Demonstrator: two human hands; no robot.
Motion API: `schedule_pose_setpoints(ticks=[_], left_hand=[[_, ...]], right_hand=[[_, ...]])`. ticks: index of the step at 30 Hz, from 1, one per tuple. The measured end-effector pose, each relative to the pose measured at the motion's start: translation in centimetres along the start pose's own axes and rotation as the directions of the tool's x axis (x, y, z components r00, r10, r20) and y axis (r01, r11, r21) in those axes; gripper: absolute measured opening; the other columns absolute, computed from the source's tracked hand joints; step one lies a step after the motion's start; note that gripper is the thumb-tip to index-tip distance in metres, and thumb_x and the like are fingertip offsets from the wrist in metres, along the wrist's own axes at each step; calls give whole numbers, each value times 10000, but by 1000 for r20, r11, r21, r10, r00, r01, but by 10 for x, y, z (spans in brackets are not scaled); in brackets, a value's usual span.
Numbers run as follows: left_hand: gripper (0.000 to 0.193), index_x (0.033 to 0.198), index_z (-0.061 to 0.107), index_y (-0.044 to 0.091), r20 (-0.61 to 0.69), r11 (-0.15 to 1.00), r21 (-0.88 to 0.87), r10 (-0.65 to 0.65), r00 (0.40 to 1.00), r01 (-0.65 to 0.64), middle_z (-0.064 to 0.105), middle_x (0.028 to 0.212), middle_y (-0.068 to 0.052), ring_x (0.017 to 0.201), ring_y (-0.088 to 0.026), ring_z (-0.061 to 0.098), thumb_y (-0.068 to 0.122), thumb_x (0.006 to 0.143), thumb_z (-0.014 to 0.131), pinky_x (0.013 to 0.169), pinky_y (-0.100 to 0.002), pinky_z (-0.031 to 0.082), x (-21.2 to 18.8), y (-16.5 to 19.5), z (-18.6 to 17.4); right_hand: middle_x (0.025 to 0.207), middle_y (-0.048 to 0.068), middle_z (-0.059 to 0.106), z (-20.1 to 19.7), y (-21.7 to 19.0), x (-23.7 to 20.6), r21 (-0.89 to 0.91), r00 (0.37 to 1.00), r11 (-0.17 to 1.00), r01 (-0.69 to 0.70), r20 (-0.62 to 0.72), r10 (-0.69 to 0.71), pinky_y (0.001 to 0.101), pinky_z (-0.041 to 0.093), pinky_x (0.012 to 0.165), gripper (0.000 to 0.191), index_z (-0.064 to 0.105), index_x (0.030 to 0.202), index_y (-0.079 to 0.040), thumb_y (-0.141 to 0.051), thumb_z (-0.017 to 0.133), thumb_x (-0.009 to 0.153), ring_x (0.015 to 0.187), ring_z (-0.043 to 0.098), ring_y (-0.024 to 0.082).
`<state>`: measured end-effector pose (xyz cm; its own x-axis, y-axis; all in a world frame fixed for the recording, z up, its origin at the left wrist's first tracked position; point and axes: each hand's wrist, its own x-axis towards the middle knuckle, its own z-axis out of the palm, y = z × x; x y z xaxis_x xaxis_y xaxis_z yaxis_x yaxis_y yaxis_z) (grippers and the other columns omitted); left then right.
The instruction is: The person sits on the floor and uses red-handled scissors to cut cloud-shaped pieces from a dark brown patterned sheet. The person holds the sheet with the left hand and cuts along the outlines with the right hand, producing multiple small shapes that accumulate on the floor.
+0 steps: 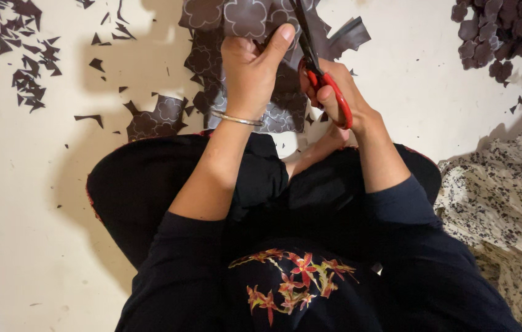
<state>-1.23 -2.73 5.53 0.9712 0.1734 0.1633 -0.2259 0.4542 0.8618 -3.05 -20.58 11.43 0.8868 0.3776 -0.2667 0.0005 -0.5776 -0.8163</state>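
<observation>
Pale floor (39,246) fills most of my view, person seated on it in dark clothes, legs folded under the work. One patterned cloth (507,203) lies at the right edge. One dark sheet (245,18) printed with pale flower outlines is held up over the lap, top of frame, its lower part trailing onto the floor. Left hand (250,71) is clenched on the sheet's near edge, thumb up, one thin bangle (236,119) on the wrist. Right hand (334,92) is closed through the red handles of one pair of scissors (313,61), blades pointing away into the sheet. Risk, as I judge it: the blades sit just beside the left thumb, so a slip of the sheet could nick it or cut across an outline. One pile of cut flower pieces (494,34) top right, too many to count. Offcut scraps (21,55) scattered top left, dozens, uncountable.
</observation>
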Motion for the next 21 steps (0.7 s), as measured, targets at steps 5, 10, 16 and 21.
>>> schedule_pose_setpoints(ticks=[5,10,16,21], left_hand=[[132,979,727,6,3,999,3,-37,999,37,717,882,14,785,-73,620,131,995,765,735,-252,525,0,0,-2],[118,1018,712,13,35,998,-51,-35,999,37,722,922,5,818,-85,639,118,997,761,769,-258,539,1,0,-3],[92,1026,710,10,56,996,-74,-46,997,50,718,937,10,829,-74,630,80,990,757,775,-254,542,2,1,-6],[61,985,711,12,65,990,-104,-84,994,90,707,931,10,828,-71,624,33,983,768,764,-256,532,4,0,-10]], right_hand=[[673,-14,497,-3,2,2,-38,1000,999,13,-4,-13,252,428,538,1046,499,802,-96,-1089,241,599,617,531,100],[682,-15,479,-9,7,2,-73,999,997,28,20,-27,263,417,556,1020,482,799,-99,-1084,272,636,625,502,106],[719,-27,463,-14,10,1,-29,999,999,26,45,-25,261,428,566,998,482,805,-103,-1076,346,633,654,490,101],[732,-32,470,-20,12,0,-66,998,997,32,59,-28,256,420,598,989,470,796,-109,-1078,354,641,687,487,89]])
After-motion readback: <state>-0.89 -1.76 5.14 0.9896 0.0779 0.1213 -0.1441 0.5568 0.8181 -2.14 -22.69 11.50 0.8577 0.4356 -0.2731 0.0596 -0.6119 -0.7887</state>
